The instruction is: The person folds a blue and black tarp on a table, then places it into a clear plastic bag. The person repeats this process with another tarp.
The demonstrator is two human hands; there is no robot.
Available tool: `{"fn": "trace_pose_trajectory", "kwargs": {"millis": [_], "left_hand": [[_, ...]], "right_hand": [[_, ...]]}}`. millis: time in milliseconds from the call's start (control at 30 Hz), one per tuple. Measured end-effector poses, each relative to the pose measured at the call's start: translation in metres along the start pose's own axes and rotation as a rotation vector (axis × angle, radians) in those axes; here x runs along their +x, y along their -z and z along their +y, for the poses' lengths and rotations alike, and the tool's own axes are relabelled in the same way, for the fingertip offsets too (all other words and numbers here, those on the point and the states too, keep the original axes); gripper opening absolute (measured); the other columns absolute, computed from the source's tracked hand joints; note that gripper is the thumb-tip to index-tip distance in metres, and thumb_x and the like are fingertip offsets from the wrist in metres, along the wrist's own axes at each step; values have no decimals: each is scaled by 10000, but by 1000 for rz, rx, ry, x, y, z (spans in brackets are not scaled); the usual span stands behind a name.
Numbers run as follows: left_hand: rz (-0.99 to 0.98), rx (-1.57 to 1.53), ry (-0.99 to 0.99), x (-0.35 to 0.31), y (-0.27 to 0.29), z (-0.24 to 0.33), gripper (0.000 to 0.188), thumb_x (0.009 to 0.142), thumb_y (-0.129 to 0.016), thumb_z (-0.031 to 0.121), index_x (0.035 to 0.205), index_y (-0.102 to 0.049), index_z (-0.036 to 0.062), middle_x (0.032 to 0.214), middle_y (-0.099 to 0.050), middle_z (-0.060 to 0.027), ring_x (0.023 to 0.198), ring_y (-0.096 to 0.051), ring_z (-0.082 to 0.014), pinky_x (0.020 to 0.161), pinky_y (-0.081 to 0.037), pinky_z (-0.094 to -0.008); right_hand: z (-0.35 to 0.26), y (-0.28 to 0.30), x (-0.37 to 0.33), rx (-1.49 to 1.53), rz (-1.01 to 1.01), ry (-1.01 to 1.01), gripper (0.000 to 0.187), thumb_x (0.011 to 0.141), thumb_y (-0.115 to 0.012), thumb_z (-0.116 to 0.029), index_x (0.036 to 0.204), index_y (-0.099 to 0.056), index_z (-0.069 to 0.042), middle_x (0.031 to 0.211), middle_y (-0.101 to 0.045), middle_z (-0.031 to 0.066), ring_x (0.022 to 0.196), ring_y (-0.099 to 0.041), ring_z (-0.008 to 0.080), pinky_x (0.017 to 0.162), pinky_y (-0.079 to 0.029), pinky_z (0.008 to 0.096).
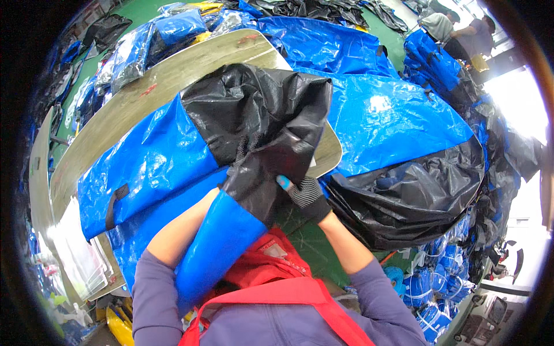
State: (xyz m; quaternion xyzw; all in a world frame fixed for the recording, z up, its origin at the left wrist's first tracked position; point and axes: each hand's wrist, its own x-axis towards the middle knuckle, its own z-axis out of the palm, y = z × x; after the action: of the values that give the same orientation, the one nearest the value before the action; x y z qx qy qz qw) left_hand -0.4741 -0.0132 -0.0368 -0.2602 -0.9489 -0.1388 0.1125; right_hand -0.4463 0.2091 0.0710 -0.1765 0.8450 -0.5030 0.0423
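Observation:
A large blue-and-black tarpaulin cover (pixel 153 155) lies over a table, its black end (pixel 222 109) bunched up in front of me. My right hand (pixel 309 199), in a dark striped glove with a blue thumb tip, grips the lower right edge of the black part. Its thumb lies on top, and the other fingers are partly covered. My left hand (pixel 241 149) is mostly covered by the black folds. Only a patch of dotted glove shows, so its fingers cannot be made out. A blue flap of the cover hangs over my left forearm.
The curved wooden tabletop (pixel 167 72) stretches to the far left. At the right lies another blue-and-black cover (pixel 398 121). Wrapped blue bundles (pixel 430 288) are stacked at lower right, folded packs (pixel 173 29) beyond the table. People (pixel 470 37) stand at the far right.

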Motion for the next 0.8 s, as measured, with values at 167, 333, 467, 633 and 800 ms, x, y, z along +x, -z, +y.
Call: {"fn": "trace_pose_trajectory", "kwargs": {"millis": [167,333,467,633,800], "left_hand": [[227,-25,-150,1,7,15,553,906,-523,403,1401,-449,168,1507,-276,-199,1408,-167,-447,1121,-89,-626],[121,-18,-73,8,3,10,701,893,-473,540,1448,-385,122,1548,-204,-159,1450,-57,-364,1135,0,-569],[204,231,-82,2,-2,15,705,881,-475,551,1429,-406,113,1535,-236,-169,1442,-73,-372,1136,-5,-594],[-342,-616,217,-107,45,-7,566,878,-518,336,1367,-460,58,1456,-360,-214,1382,-271,-393,1130,-223,-536],[-497,-685,614,-315,203,-36,550,844,-633,314,1319,-502,70,1345,-499,-190,1241,-487,-322,1048,-385,-439]], "right_hand": [[-5,50,-27,41,-236,-262,483,878,-651,-391,1126,-625,23,982,-677,216,936,-657,315,844,-477,384],[-60,93,-25,-989,81,333,917,634,-740,-531,1399,-444,-123,1304,-536,205,1234,-465,427,1054,-333,544],[-68,34,63,-966,-505,660,433,784,-626,-415,1082,-655,-102,1095,-643,167,1095,-574,360,964,-420,492],[-4,-19,156,-939,-568,378,287,902,-520,-404,1101,-676,-270,991,-691,130,907,-664,329,761,-522,462],[51,-18,161,-892,-436,128,445,905,-466,-538,1147,-662,-220,1089,-670,131,999,-633,345,852,-489,466]]}}
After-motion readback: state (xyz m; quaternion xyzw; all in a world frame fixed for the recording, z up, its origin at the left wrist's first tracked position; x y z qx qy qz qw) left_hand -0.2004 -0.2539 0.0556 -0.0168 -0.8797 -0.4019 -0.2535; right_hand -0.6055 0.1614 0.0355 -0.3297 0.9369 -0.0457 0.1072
